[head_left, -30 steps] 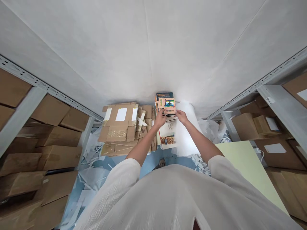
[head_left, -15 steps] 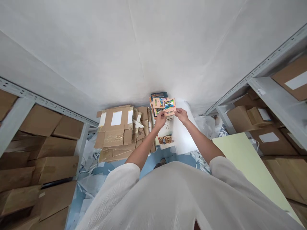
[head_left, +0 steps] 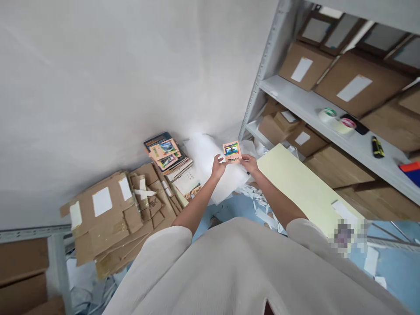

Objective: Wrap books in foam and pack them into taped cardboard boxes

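Note:
A small pinkish picture booklet (head_left: 232,151) with a blue scene on its cover is held up in front of me. My right hand (head_left: 250,164) pinches its lower right corner. At the lower left corner is my left hand (head_left: 218,167), its fingers curved and parted, with one fingertip close to the booklet's edge; whether it touches cannot be made out. Similar pinkish booklets (head_left: 166,151) lie on a stack of books on the left. White wrapping sheet (head_left: 206,162) spreads behind and below my hands.
Flattened cardboard (head_left: 108,218) is piled at the left. To the right stands a pale yellow-green tabletop (head_left: 288,175). A metal shelf (head_left: 295,98) holds boxes, tape rolls (head_left: 328,114) and a yellow-black cutter (head_left: 377,147). Paper scraps (head_left: 262,205) litter the blue floor.
My view has turned right, bringing the shelf and tabletop further in. The booklet has moved away from the book stack, over the white sheet. My left hand's fingers have loosened from its edge.

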`<state>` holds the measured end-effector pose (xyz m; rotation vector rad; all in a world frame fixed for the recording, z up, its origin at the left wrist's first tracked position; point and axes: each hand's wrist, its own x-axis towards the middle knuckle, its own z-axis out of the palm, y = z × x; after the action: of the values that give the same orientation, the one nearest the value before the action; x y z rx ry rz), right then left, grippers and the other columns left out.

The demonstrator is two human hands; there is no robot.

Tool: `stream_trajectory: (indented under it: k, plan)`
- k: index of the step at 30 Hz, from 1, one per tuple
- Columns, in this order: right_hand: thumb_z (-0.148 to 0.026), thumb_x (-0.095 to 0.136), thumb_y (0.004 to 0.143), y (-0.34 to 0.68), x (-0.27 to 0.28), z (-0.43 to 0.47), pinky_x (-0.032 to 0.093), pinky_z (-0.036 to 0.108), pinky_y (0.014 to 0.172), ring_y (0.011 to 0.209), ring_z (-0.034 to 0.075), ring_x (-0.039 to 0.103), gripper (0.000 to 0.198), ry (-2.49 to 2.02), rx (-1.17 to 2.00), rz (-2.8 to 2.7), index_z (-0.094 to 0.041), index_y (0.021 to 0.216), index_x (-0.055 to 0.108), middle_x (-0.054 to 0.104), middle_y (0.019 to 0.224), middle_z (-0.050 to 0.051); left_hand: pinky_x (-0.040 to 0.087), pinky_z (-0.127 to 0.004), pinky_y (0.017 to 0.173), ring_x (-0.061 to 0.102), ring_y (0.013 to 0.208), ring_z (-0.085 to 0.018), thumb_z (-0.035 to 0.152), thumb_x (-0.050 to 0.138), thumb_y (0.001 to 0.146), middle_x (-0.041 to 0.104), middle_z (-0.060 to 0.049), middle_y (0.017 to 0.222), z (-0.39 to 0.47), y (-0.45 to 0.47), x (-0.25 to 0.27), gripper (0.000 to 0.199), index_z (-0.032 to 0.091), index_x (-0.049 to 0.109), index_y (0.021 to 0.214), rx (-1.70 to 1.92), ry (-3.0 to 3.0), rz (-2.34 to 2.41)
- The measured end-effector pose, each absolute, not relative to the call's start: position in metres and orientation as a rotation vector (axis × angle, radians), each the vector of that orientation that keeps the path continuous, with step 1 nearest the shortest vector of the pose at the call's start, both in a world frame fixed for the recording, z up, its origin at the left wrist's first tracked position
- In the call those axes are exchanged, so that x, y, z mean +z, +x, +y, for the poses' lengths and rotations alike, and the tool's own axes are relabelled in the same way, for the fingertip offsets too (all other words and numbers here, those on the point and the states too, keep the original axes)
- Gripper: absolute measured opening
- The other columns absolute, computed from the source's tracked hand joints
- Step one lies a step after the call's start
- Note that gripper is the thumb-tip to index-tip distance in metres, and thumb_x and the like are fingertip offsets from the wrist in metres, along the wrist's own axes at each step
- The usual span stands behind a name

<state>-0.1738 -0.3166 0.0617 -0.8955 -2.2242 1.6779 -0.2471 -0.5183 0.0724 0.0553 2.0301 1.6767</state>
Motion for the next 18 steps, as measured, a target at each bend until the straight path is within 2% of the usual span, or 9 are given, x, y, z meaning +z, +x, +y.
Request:
stream_trajectory:
  k: [3,8,13,18]
  plan:
    - [-0.042,0.077,0.082,-0.118,0.055,-0.275,0.065,0.035,0.084,0.087,0.023,0.078,0.033,-1.006,1.614,-2.205,-0.022,0.107,0.082,0.085,0.098,0.006,0.062,-0.039,0.103,0.074,0.134,-0.025,0.026,0.065,0.095,0.075,-0.014,0.154,-0.47,-0.213,0.071,0.07,0.027,0.046,0.162,1.555,0.14,1.932]
    - [-0.041,0.08,0.083,-0.016,0.042,-0.21,0.066,0.037,0.084,0.086,0.025,0.079,0.033,-1.182,1.572,-2.18,-0.024,0.111,0.083,0.085,0.089,0.004,0.062,-0.042,0.097,0.076,0.129,-0.03,0.03,0.072,0.089,0.082,-0.011,0.138,-0.387,-0.141,0.06,0.07,0.029,0.051,0.156,1.4,0.247,1.901]
    - [-0.034,0.08,0.085,0.079,0.028,-0.153,0.065,0.039,0.094,0.096,0.026,0.082,0.022,-1.411,1.438,-2.18,-0.027,0.106,0.082,0.087,0.098,0.004,0.062,-0.04,0.096,0.079,0.125,-0.029,0.032,0.072,0.087,0.083,-0.011,0.13,-0.312,-0.07,0.044,0.065,0.028,0.059,0.15,1.258,0.219,1.806]
    - [-0.028,0.084,0.083,0.149,0.014,-0.114,0.062,0.038,0.091,0.097,0.029,0.081,0.019,-1.564,1.367,-2.158,-0.027,0.102,0.082,0.086,0.099,0.006,0.061,-0.036,0.092,0.079,0.122,-0.027,0.039,0.072,0.09,0.084,-0.01,0.123,-0.258,-0.021,0.026,0.062,0.03,0.059,0.149,1.082,0.367,1.745]
